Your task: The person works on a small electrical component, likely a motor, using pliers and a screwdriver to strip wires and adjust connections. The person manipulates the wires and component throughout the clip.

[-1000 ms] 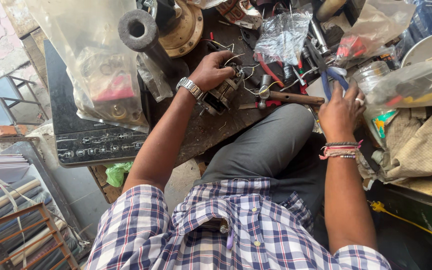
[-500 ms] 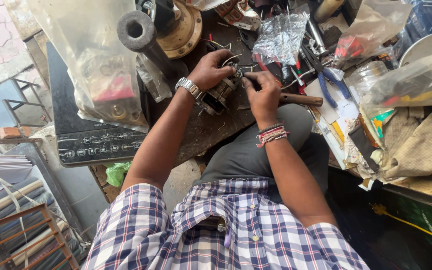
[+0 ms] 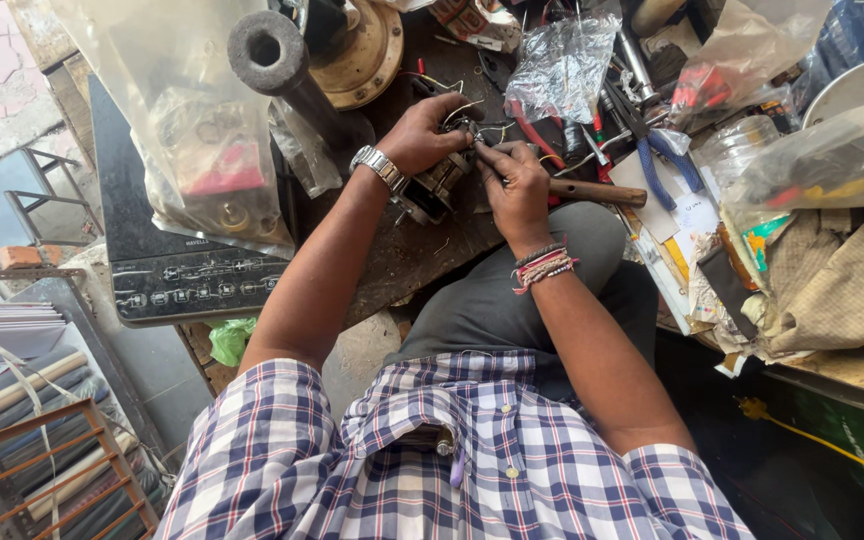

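I see my left hand [image 3: 422,135] clasping the small motor part [image 3: 432,190] from its far-left side, while my right hand [image 3: 517,185], just right, pinches its wires [image 3: 482,130].

My wear: plaid shirt [image 3: 452,470], short sleeves; grey trousers [image 3: 512,300]; steel watch [image 3: 379,165] left wrist; bead bracelets [image 3: 544,268] right.

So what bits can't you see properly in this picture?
Head view only:
- The small motor part: mostly covered by the left hand and right hand.
- The fingertips on the thin wires: too small to tell what they pinch.
- The wooden handle: its near end is hidden behind the right hand.
- The clear bag: its contents are blurred by the plastic.
- The blue-handled pliers: the tips are buried in clutter.
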